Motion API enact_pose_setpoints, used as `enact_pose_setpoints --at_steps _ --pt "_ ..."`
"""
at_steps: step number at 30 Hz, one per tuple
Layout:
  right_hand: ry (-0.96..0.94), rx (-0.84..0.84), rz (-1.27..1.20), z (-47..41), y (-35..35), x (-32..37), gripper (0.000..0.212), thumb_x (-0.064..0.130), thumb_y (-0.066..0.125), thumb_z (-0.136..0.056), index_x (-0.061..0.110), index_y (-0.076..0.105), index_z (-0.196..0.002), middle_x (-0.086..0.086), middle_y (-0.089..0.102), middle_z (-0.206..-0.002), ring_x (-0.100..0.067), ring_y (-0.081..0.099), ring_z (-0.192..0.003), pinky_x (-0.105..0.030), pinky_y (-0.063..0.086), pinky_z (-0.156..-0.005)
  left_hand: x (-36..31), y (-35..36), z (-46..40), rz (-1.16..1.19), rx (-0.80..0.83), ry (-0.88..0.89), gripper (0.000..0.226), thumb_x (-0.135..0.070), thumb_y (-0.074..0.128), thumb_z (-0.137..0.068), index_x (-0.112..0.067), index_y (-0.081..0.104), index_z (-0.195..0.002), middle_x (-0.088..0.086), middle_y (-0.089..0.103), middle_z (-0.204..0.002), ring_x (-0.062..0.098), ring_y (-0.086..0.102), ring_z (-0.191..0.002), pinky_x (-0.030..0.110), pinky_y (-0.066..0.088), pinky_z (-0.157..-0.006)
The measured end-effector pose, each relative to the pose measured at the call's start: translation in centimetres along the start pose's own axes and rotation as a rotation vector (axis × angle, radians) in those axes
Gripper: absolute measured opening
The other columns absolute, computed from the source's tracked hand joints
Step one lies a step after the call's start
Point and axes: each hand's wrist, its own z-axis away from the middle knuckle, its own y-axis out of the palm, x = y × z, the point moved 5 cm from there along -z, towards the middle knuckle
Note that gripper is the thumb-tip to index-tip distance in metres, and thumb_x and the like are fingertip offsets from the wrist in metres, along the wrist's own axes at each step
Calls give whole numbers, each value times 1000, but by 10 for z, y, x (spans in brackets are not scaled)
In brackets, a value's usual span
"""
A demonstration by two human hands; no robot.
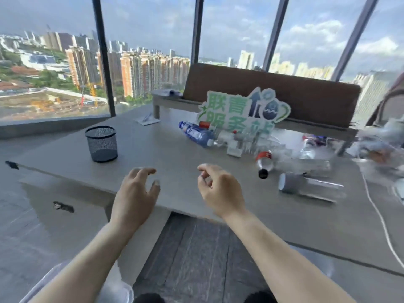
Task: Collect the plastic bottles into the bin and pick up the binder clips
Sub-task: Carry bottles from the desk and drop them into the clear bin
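Several empty plastic bottles lie on their sides on the grey table (153,149): a blue-labelled bottle (197,133) at the back, a red-labelled bottle (265,164) with a dark cap in the middle, and a clear bottle with a grey label (306,185) nearest the right. My left hand (136,193) and my right hand (218,189) hover over the table's front edge, fingers apart and slightly curled, holding nothing. Black binder clips lie at the far left: one (12,165) by the table's left corner, another (63,207) lower on the floor.
A black mesh cup (101,144) stands on the table's left part. A green and white cut-out sign (242,112) leans against a brown-backed bench (273,92) behind the bottles. A white cable (380,217) runs along the right. Another person's hand with crumpled plastic (378,147) is at the far right.
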Motion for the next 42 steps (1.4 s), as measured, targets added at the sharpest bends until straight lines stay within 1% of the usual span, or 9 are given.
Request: enact_pose_setpoints --at_steps 6,11,18,21,24,28,35,39,42 --pt "211 0 262 15 -116 -122 44 27 55 -92 25 48 -136 -2 61 -125 -25 59 -109 -28 41 -72 -117 88 -24 49 158 170 35 -30 57 -90 -19 57 -123 3 55 -123 23 53 -113 38 47 -87" --pt "355 180 456 18 -152 -214 73 36 60 -86 24 27 -150 -2 35 -152 -28 37 -134 -38 37 -106 -181 148 -36 40 245 241 36 -31 57 -89 -18 56 -123 5 55 -123 26 51 -115 42 48 -87" --pt "374 419 609 8 -154 -291 89 41 57 -79 26 11 -152 0 20 -157 -25 14 -146 -47 15 -117 -225 212 -48 -24 337 274 38 -32 55 -89 -21 53 -126 2 53 -126 24 47 -119 39 46 -87" --pt "349 475 627 11 -155 -298 81 37 57 -79 26 20 -150 -5 34 -147 -27 27 -139 -45 12 -117 -236 229 -56 -52 366 260 39 -33 51 -91 -22 50 -128 2 51 -128 27 47 -118 38 45 -85" --pt "319 399 596 15 -169 -298 70 40 61 -77 26 35 -141 -3 44 -135 -27 41 -127 -37 28 -107 -252 249 -65 -42 385 273 33 -29 47 -92 -22 52 -124 3 52 -124 29 50 -112 38 44 -80" --pt "430 159 474 20 -212 -305 70 48 63 -76 25 37 -137 -1 48 -133 -28 53 -117 -37 41 -86 -273 286 -78 -72 415 310 32 -22 45 -92 -20 53 -123 7 53 -123 31 50 -110 39 45 -82" --pt "543 -92 294 25 -253 -330 51 47 61 -76 27 45 -120 5 57 -112 -26 59 -95 -31 36 -70 -317 365 -85 -307 558 463 51 -37 49 -89 -18 42 -135 7 49 -138 29 42 -125 43 42 -93" --pt "574 -139 224 27 -256 -341 47 48 61 -77 31 45 -117 7 57 -104 -23 58 -88 -30 38 -69 -322 406 -89 -447 655 503 71 -64 52 -81 -24 37 -138 9 51 -133 32 43 -124 44 41 -95" --pt "574 -152 178 27 -253 -346 45 49 60 -77 33 45 -116 9 56 -102 -20 57 -85 -30 38 -69 -323 419 -88 -498 654 515 75 -65 56 -77 -22 38 -135 11 54 -126 33 49 -119 42 42 -90"
